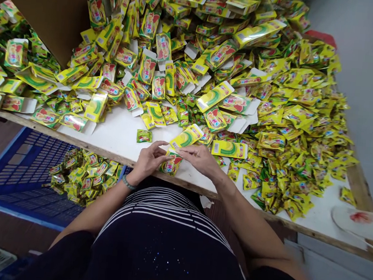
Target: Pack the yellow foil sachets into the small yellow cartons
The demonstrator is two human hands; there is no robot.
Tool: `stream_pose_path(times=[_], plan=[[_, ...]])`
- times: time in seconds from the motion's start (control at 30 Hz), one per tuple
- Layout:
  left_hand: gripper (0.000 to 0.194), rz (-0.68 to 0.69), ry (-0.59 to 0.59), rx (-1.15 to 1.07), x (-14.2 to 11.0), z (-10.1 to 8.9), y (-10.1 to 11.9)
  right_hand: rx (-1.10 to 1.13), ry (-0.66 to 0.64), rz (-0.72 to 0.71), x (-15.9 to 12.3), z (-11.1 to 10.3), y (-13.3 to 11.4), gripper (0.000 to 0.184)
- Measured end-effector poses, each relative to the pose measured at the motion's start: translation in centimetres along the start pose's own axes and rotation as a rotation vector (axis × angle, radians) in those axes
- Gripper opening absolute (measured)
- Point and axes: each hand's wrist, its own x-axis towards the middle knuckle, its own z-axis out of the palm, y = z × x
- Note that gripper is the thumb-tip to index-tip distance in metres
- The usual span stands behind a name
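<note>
At the table's front edge, my left hand grips a small yellow-and-green candy box with thumb and fingers. My right hand has its fingertips pinched at the top end of that same box; whether they hold a flap or something small is hidden. Just beyond the fingers lies another yellow box, tilted. A yellow box with a barcode rests to the right of my right hand. One small green packet sits alone on the white tabletop beyond my left hand.
Many open-ended boxes are heaped at the back. A large pile of yellow packets covers the right side. A brown cardboard carton leans at the left. Below the edge stands a blue crate with filled boxes.
</note>
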Motion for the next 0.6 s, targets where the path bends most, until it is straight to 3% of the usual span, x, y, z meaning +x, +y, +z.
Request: stream_pose_path(times=[0.13,0.23,0.47,0.6], plan=[[0.050,0.074,0.007,0.111,-0.1,0.0,0.0,-0.117,0.218,-0.210,-1.8,2.4,1.0,0.028],[0.048,0.090,0.001,0.183,-0.1,-0.1,0.2,-0.138,0.315,-0.250,-2.0,3.5,1.3,0.030],[0.061,0.057,-0.005,0.112,-0.1,-0.3,0.0,-0.230,0.223,-0.293,-0.4,3.4,0.5,0.028],[0.064,0.039,-0.030,0.048,-0.1,-0.4,-0.1,-0.301,0.298,-0.296,-0.9,4.5,0.3,0.026]])
